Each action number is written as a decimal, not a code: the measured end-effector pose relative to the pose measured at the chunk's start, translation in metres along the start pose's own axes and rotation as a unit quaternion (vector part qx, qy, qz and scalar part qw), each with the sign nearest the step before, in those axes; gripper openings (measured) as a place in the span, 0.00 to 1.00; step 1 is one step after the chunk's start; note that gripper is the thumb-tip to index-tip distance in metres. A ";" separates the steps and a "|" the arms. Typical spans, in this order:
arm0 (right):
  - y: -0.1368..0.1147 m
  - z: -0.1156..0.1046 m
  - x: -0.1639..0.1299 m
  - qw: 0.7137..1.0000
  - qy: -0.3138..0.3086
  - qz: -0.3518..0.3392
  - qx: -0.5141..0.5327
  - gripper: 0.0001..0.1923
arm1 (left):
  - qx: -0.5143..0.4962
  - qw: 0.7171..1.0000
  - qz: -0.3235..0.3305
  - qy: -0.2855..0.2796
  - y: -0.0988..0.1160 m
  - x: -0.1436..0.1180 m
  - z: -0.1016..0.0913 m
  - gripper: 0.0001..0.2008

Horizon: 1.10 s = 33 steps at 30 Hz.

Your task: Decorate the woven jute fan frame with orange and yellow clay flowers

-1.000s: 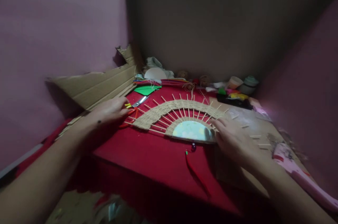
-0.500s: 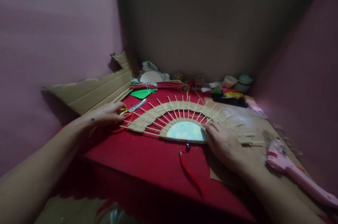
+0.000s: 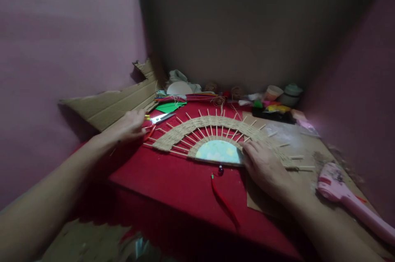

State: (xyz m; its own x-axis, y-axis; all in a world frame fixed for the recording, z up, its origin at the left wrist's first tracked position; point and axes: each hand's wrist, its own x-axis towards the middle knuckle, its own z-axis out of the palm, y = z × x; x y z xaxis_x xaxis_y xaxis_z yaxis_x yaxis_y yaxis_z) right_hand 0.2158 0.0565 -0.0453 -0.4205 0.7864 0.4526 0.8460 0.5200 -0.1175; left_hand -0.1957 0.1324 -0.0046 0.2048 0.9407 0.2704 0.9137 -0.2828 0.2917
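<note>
A woven fan (image 3: 212,121) of tan cord on thin sticks lies spread on the red-covered table (image 3: 173,179). Its half-round centre panel (image 3: 217,151) is pale mint with a light pattern. My right hand (image 3: 265,167) is on the fan's right part, fingertips at the panel's edge, gripping it; the thumb is hidden. To the left of the fan, my left hand (image 3: 132,126) is closed on scissors (image 3: 162,118) with red and yellow handles, blades pointing right. A dark bead (image 3: 221,170) and a red tassel (image 3: 225,202) lie in front of the fan.
A pink glue gun (image 3: 345,196) lies on the cardboard sheet (image 3: 259,196) at right. Bent cardboard (image 3: 120,105) leans at the left wall. Along the back are green paper (image 3: 169,107), twine balls (image 3: 237,92), a cup (image 3: 273,92) and a lidded container (image 3: 291,94).
My left hand has lifted slightly with the scissors, whose red handle loop now shows less. My right hand stays on the fan. The whole view has shifted a little.
</note>
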 end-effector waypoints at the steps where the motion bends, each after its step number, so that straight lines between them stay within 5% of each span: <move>1: 0.000 -0.001 0.000 1.000 -0.003 0.000 0.005 0.14 | 0.021 1.000 0.001 0.009 0.001 0.000 -0.002 0.18; 8: -0.001 -0.003 -0.001 0.999 0.020 0.003 0.044 0.14 | 0.101 0.994 0.004 0.042 0.005 0.015 -0.009 0.20; 17: -0.004 0.000 -0.003 0.996 0.032 0.024 0.084 0.14 | 0.059 0.998 0.015 -0.007 -0.007 0.083 0.022 0.21; 24: -0.009 0.001 -0.003 0.994 0.055 0.038 0.092 0.12 | 0.014 0.999 -0.023 0.028 -0.011 0.100 0.016 0.11; 29: -0.009 -0.003 0.002 0.984 0.118 0.034 0.129 0.11 | -0.070 0.994 -0.049 0.074 0.042 0.085 0.002 0.17; 31: -0.013 -0.009 0.010 0.974 0.128 0.053 0.177 0.10 | -0.139 0.990 -0.024 0.033 0.080 0.072 0.002 0.17; 33: -0.021 -0.017 0.022 0.956 0.107 0.100 0.253 0.09 | -0.355 0.934 0.016 -0.039 0.122 0.058 0.008 0.13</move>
State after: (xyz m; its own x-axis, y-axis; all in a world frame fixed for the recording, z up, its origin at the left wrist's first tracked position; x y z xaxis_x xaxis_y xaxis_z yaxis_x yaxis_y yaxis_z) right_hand 0.1941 0.0572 -0.0178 -0.1447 0.8292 0.5399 0.6126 0.5036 -0.6092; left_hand -0.0699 0.1543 0.0391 0.2785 0.9323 0.2306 0.4484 -0.3385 0.8272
